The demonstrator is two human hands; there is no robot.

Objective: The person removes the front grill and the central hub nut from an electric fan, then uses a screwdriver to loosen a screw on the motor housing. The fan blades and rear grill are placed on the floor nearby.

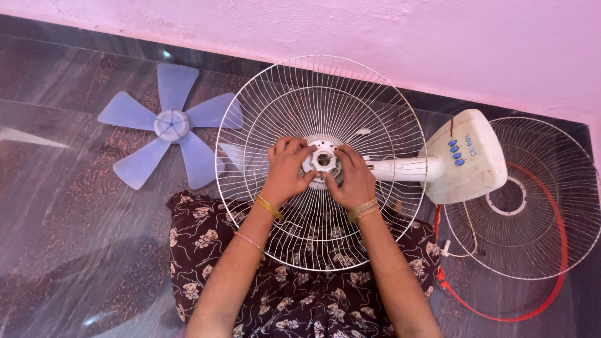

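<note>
Two wire fan guards, one (pixel 320 163) on the lap, left hand (pixel 287 170) and right hand (pixel 354 178) fingers grasping its white centre hub (pixel 323 160), second guard (pixel 532 200) on floor, one blue five-blade propeller (pixel 169 125).

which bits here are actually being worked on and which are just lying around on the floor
In hand:
- rear wire guard, resting on the lap
- white centre ring on the motor hub
- left hand and right hand, both gripping that ring
- fan body with blue buttons, behind the guard

Lying about:
- blue blade on the floor
- front guard with red rim
- white cord
</note>
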